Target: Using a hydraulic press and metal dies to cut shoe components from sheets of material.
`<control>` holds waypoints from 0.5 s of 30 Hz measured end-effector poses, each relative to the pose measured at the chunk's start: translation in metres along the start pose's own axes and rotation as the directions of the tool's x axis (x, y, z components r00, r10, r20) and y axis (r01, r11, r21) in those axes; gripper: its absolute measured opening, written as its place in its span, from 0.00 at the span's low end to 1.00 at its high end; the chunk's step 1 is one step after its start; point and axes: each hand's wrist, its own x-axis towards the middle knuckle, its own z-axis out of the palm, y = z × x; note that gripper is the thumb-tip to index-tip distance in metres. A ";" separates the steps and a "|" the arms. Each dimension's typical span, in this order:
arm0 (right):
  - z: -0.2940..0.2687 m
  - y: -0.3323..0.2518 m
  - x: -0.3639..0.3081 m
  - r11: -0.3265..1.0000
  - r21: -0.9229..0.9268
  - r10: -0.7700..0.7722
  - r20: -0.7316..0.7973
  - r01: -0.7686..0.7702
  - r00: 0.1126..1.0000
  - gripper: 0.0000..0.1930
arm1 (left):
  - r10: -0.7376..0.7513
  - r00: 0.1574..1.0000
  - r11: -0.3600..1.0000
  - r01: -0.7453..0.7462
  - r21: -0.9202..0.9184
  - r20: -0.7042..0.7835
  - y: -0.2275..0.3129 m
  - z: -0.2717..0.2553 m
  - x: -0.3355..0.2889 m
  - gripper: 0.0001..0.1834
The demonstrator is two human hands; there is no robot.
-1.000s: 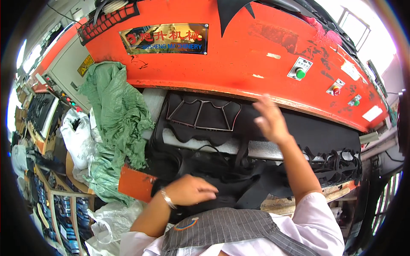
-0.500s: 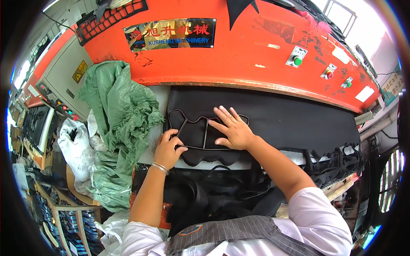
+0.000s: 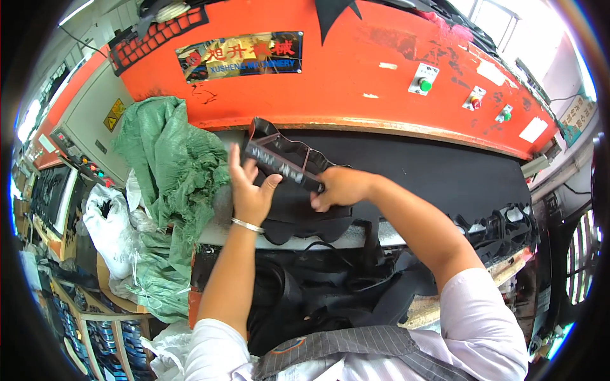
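Observation:
A steel cutting die (image 3: 278,166), a shaped metal frame with crossbars, is raised and tilted above a black sheet (image 3: 432,171). My right hand (image 3: 343,186) grips its right end, thumb below and fingers behind the frame. Close to the die's left end is my left hand (image 3: 250,195), open, with thumb and fingers spread; whether a fingertip touches the frame I cannot tell. Below the die, the sheet's near edge (image 3: 298,233) is cut in a wavy line.
An orange-red press beam (image 3: 356,95) with buttons spans the far side. Green woven sacking (image 3: 159,146) and a white bag (image 3: 111,219) are at the left. Black scrap strips (image 3: 502,232) hang along the right front edge, and more black material (image 3: 305,295) is heaped before me.
The die, flat on the sheet before, is now lifted and tilted. My right hand has gone from lying flat over it to gripping its right end; my left hand has opened.

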 end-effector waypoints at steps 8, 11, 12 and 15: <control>-0.066 -0.061 -0.038 0.896 -0.424 0.076 -0.136 -0.128 0.988 0.17 | -0.228 0.893 0.598 -0.187 0.780 0.389 -0.027 -0.006 -0.024 0.26; -0.053 -0.029 -0.018 0.837 -0.521 0.118 -0.130 -0.169 0.984 0.17 | -0.197 0.896 0.677 -0.170 0.716 0.398 -0.038 -0.013 -0.010 0.20; -0.049 -0.021 -0.008 0.814 -0.553 0.149 -0.096 -0.177 0.984 0.18 | -0.213 0.895 0.717 -0.129 0.685 0.391 -0.046 -0.019 0.004 0.18; -0.031 -0.011 0.015 0.808 -0.546 0.186 -0.123 -0.223 0.975 0.19 | -0.019 0.982 0.652 -0.132 0.746 0.190 -0.068 -0.030 0.027 0.11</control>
